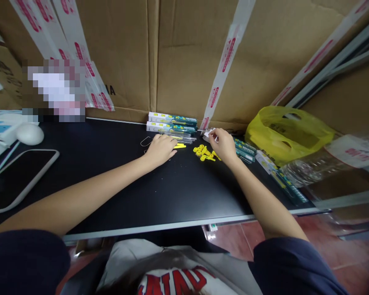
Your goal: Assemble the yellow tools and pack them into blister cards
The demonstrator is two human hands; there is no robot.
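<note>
My left hand [160,150] lies low on the black table, thumb apart from its fingers. Just beyond its fingertips is a yellow plastic strip [180,145], and clear thin tubes [187,139] lie behind it. A bent wire [145,141] shows left of that hand. My right hand [225,146] is closed at the white end of a slim box [208,134]; its fingertips are partly hidden. Beneath and beside it lie green slim boxes [245,148]. Between the hands sits a small heap of yellow plastic parts [204,152].
Two slim boxes [171,123] lie at the back against cardboard [184,73]. On the right are a yellow plastic bag [283,131], a clear bottle [307,170] and another slim box [281,178]. A phone [20,178] and a white rounded device [30,134] lie left.
</note>
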